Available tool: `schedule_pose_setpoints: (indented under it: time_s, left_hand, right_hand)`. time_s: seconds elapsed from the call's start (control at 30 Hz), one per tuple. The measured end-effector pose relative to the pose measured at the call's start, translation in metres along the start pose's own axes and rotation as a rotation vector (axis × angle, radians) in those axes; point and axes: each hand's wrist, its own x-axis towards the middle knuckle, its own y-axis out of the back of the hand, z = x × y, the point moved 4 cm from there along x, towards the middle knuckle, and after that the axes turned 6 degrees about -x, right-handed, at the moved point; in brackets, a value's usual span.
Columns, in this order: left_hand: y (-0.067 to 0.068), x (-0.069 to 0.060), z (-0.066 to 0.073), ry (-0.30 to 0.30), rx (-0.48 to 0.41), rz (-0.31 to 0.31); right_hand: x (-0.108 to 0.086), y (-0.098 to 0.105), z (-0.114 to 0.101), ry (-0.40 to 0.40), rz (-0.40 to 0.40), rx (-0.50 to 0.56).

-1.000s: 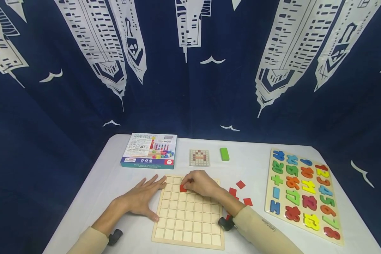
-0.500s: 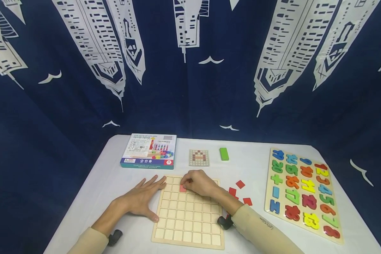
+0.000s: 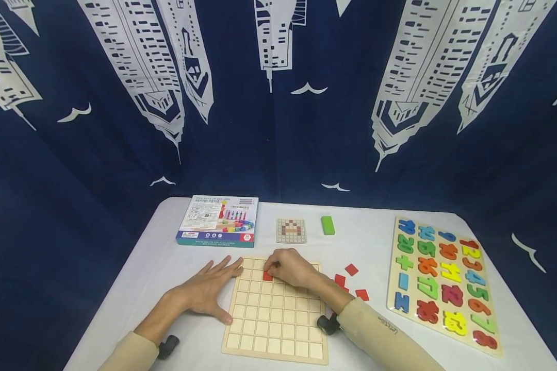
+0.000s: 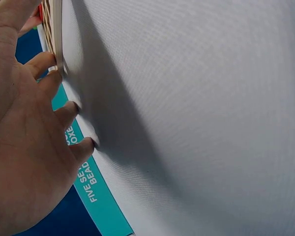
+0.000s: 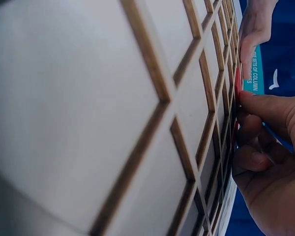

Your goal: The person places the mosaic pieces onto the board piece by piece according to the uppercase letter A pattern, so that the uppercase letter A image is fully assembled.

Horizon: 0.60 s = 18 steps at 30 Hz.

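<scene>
A wooden grid board [image 3: 271, 314] lies flat on the table, its squares bare where they show. My right hand [image 3: 290, 267] is over its far rows, with thumb and fingers pinching a red square tile [image 3: 267, 276] at one of the squares. In the right wrist view the red tile [image 5: 237, 81] shows by the thumb tip; another bit of red shows just below, partly behind the fingers. Fingers spread, my left hand [image 3: 206, 291] rests along the board's left edge. In the left wrist view the left hand's fingertips [image 4: 86, 145] touch the white cloth.
Several loose red tiles [image 3: 362, 294] lie right of the board, some hidden by the right forearm. Beyond the board are a pattern card [image 3: 291, 231], a green block [image 3: 327, 225] and a boxed toy set [image 3: 218, 220]. A number puzzle board [image 3: 438, 330] lies far right.
Both hands stay in nearly the same place. The red tile remains under the right fingertips, with only a tiny shift of the right forearm.
</scene>
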Motion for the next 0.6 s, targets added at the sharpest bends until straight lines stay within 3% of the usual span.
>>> schedule_pose_setpoints:
  time_s: [0.33, 0.6]
  left_hand:
    - [-0.001, -0.001, 0.001, -0.001, 0.0, -0.003]
    - [-0.001, 0.0, 0.0, -0.012, -0.016, 0.003]
  right_hand:
    - [0.0, -0.002, 0.002, -0.016, -0.005, 0.013]
    - [-0.003, 0.009, 0.006, -0.022, 0.001, 0.06]
